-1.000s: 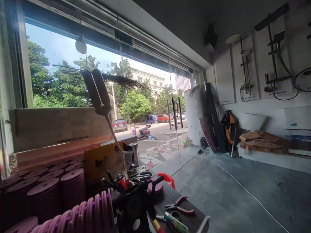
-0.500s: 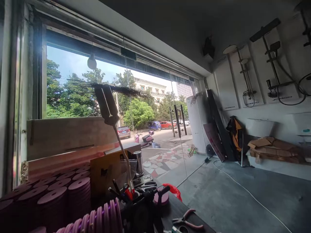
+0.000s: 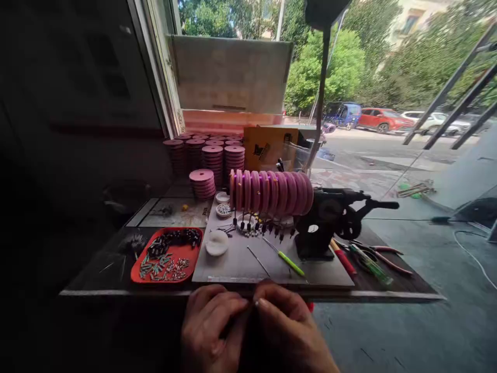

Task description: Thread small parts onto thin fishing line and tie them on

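My left hand (image 3: 213, 326) and my right hand (image 3: 289, 326) are close together in front of the table's near edge. The right fingertips pinch a tiny pale thing, too small to name. The left fingers are curled with thumb and forefinger together; what lies between them is hidden. Beyond the hands, a white board (image 3: 236, 272) carries a thin metal tool (image 3: 258, 260) and a hook tool with a lime-green handle (image 3: 290, 263). Above it, a row of pink spools (image 3: 272, 192) sits on a black hand-cranked winder (image 3: 322, 223), with small dark weights (image 3: 249, 226) hanging below.
A red tray (image 3: 176, 269) holds small metal parts and black pieces at left. A white round pad (image 3: 216, 242) and a dish of beads (image 3: 223, 209) lie on the board. Pliers (image 3: 392, 259) and a green-handled screwdriver (image 3: 370, 265) are at right. Stacked pink spools (image 3: 202, 178) stand behind.
The view has swung left and down, from the window and shop wall to the tabletop. Both hands, out of sight before, now show at the bottom.
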Action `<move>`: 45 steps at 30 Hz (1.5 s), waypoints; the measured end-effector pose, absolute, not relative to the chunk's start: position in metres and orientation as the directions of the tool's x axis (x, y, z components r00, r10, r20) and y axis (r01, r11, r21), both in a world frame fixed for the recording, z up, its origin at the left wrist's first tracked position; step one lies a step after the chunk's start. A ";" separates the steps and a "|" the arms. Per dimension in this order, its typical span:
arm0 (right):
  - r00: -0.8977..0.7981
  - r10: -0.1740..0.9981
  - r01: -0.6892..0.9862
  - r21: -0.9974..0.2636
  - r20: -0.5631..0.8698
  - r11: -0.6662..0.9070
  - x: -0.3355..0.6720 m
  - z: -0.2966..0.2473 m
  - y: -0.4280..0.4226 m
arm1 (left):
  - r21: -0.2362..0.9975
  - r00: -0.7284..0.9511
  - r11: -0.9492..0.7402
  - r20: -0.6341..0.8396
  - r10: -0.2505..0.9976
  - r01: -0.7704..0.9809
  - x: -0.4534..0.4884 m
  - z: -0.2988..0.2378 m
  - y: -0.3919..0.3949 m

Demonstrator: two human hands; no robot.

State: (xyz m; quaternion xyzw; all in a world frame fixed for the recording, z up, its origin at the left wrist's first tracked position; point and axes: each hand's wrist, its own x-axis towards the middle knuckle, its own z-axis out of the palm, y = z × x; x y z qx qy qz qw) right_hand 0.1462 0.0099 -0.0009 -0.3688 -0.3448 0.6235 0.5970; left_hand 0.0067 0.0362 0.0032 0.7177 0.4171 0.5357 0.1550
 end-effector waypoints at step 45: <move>-0.009 0.824 0.542 -0.690 0.566 0.480 0.141 0.015 0.008 | 0.937 0.011 -0.212 0.217 0.976 0.277 0.008 0.011 0.023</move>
